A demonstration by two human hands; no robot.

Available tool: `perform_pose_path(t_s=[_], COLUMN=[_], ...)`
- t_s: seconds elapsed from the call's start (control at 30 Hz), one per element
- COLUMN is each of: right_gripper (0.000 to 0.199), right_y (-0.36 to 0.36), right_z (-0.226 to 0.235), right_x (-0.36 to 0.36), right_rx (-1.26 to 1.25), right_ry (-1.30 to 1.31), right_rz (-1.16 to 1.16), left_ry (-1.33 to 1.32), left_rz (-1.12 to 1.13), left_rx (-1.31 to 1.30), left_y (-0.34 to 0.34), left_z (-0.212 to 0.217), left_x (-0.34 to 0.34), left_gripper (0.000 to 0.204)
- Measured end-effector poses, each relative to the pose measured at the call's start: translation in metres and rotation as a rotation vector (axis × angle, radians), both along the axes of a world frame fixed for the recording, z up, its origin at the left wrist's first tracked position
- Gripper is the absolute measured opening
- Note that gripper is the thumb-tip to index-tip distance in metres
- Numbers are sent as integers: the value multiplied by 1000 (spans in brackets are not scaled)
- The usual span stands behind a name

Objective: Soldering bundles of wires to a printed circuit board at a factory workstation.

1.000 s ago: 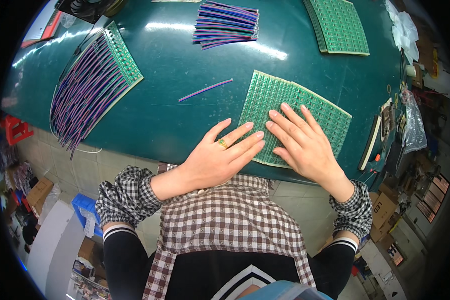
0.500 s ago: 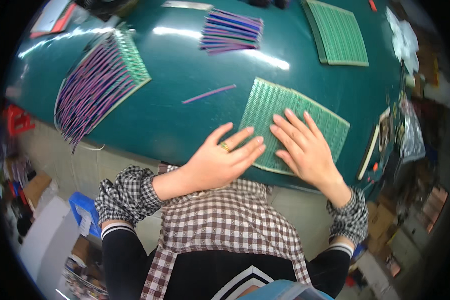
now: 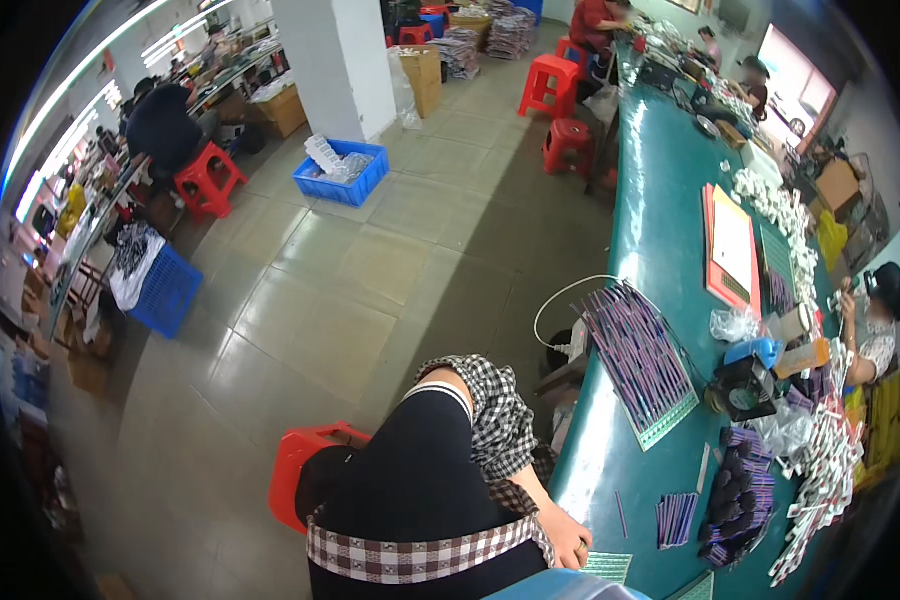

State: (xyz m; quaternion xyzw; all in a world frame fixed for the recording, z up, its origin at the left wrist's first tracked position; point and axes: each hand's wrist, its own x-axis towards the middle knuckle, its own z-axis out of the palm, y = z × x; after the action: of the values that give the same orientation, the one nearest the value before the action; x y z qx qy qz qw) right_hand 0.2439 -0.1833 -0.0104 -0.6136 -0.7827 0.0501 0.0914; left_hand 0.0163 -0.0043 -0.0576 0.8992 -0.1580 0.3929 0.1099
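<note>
Only the left hand (image 3: pixel 567 540) is seen, low in the view, with a ring worn on it and its back turned up. Its fingers are bent downward and their tips are mostly hidden, so whether anything is gripped cannot be told. The right hand is out of view, and its state cannot be told.

Just beside the left fingertips, on the green table (image 3: pixel 638 230), a green board (image 3: pixel 608 567) is shown only in part: it is cut off below by a pale blue edge (image 3: pixel 567 586). Whether it is touched by the fingers is hard to make out. A 2nd green board (image 3: pixel 697 588), to the right, is cut down to a corner by the lower rim.

1 loose wire (image 3: pixel 622 513) is laid near the hand, with a small wire bundle (image 3: pixel 677 521) beside it. Farther up, most of a wired board (image 3: pixel 667 424) is covered by its own purple and dark wires (image 3: pixel 635 350). A dark heap of wires (image 3: pixel 740 495) is partly overlapped by a clear bag (image 3: pixel 785 430), whose contents cannot be made out. Behind the person, a red stool (image 3: pixel 292 480) is partly hidden by dark clothing (image 3: pixel 400 480). At the right rim, a co-worker (image 3: pixel 878 345) is partly cut off.
</note>
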Motion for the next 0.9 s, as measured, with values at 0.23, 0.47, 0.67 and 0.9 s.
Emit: perform_pose_path(t_s=[0.23,0.47,0.67,0.9], right_gripper=[37,43,41,33], right_y=[5,-1,-4,21], right_z=[1,35,11,-10], right_x=[-5,-34,-9,16], right_rx=[109,-194,46,100], right_ry=[97,-47,115,68], right_rz=[32,-135,49,153], left_ry=[67,116,13,93], left_rz=[-19,-117,19,62], left_rx=[15,-90,116,118], left_y=[3,-1,-1,11], left_z=[2,0,-9,1], left_x=[-3,-7,2,1], left_gripper=[20,45,32,29])
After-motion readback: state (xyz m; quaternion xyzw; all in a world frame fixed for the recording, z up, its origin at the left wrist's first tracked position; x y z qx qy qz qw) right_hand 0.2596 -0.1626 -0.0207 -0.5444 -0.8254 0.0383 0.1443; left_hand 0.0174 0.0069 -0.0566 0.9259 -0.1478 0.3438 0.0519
